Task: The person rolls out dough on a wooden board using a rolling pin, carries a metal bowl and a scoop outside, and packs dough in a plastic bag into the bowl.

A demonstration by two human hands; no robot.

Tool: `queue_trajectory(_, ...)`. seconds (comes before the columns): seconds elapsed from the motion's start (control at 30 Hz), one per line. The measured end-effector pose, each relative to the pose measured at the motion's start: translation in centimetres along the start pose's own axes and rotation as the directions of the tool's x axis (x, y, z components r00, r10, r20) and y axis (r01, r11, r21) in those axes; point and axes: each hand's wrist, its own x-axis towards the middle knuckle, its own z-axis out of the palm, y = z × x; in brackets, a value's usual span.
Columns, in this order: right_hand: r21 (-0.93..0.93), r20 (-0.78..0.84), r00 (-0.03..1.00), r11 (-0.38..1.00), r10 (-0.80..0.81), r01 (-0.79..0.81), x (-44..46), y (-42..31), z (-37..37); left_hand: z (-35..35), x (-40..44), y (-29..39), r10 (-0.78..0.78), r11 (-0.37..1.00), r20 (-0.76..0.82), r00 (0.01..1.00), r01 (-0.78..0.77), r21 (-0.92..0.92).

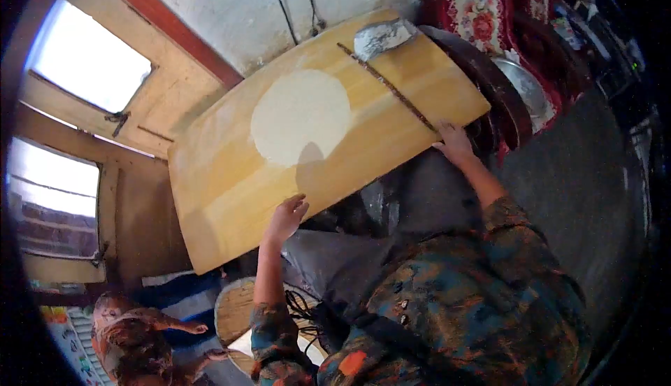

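Risks noted from where I stand: the thin rod [388,87] lies slantwise on the table [224,204], its near end close to the near edge. If it is round, as I judge it to be, it could roll or tip off should the right hand [456,143] nudge it without a firm hold. Its far end lies just beside the container of white powder [384,37], near the far edge, so a careless swing could knock that and spill the contents. The pale round sheet [299,113], apparently dough, looks thin and would likely crease or tear if anything dragged across it.

Position: the sheet lies flat on the table, left of the rod and apart from it. The left hand [285,219] is nearer than the sheet, over the near edge; its grip is loose, fingers slightly curled, holding nothing. The right hand is well apart from the sheet, at the rod's near end. Whether that grip is closed on the rod or merely touching it, I cannot tell.
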Motion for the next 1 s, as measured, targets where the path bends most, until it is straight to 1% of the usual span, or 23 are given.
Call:
queue_trajectory(0.07,-0.029,-0.018,0.998,0.998,-0.058,0.057,0.8,0.0,0.7,0.7,1.9,-2.7,0.073,0.987,-0.035,0.997,-0.067,0.147)
queue_trajectory(0.1,-0.012,-0.007,0.998,0.998,-0.061,0.061,1.5,0.1,0.6,1.1,2.9,-3.7,0.111,0.971,-0.046,0.993,-0.098,0.220)
queue_trajectory(0.2,0.052,0.020,0.996,0.995,-0.085,0.084,3.9,0.5,0.1,2.1,5.9,-3.8,0.158,0.965,-0.115,0.981,-0.129,0.227)
queue_trajectory(0.27,0.112,0.038,0.993,0.988,-0.114,0.109,5.0,0.2,-0.3,2.6,7.8,-4.8,0.161,0.952,-0.141,0.977,-0.115,0.285)
queue_trajectory(0.3,0.139,0.077,0.991,0.985,-0.110,0.098,6.2,-1.4,-2.4,2.2,8.9,-5.3,0.172,0.942,-0.161,0.972,-0.115,0.314)
queue_trajectory(0.4,-0.147,-0.134,0.990,0.986,0.053,-0.072,10.8,-5.3,-2.1,0.1,12.8,-5.1,0.050,0.994,-0.305,0.951,-0.017,0.109)
queue_trajectory(0.5,-0.070,-0.125,0.986,0.991,0.107,-0.117,15.6,-7.9,1.9,-1.4,15.6,-6.5,-0.034,0.996,-0.354,0.934,0.061,0.065)
queue_trajectory(0.57,-0.020,0.001,0.991,0.991,0.131,-0.131,18.1,-7.4,5.0,-1.9,18.4,-7.9,-0.248,0.969,-0.409,0.878,0.220,-0.115)
queue_trajectory(0.6,0.007,0.078,0.988,0.991,0.136,-0.137,18.6,-7.7,6.4,-2.1,19.1,-9.0,-0.364,0.930,-0.417,0.833,0.304,-0.206)
queue_trajectory(0.7,0.157,0.146,0.980,0.974,0.139,-0.161,20.0,-13.0,6.5,-2.1,23.1,-9.8,-0.431,0.852,-0.616,0.660,0.522,-0.037)
queue_trajectory(0.73,0.164,0.042,0.999,0.986,-0.028,0.021,20.0,-14.3,7.1,-2.0,23.5,-8.7,-0.426,0.840,-0.661,0.618,0.542,-0.034)
queue_trajectory(0.77,0.158,-0.056,0.981,0.969,-0.185,0.192,19.3,-15.4,8.0,-1.9,23.7,-7.8,-0.415,0.826,-0.700,0.581,0.564,-0.022)
queue_trajectory(0.8,0.139,-0.151,0.929,0.923,-0.337,0.357,18.9,-16.3,8.8,-1.9,23.8,-6.7,-0.402,0.810,-0.737,0.543,0.586,-0.010)
queue_trajectory(0.9,0.230,0.042,0.955,0.933,-0.295,0.278,20.4,-18.5,9.0,-1.4,25.2,-5.9,-0.498,0.790,-0.695,0.518,0.601,-0.118)
queue_trajectory(1.0,0.158,0.004,0.935,0.923,-0.356,0.351,20.4,-18.7,10.2,-0.5,26.4,-7.5,-0.437,0.832,-0.701,0.564,0.550,-0.077)
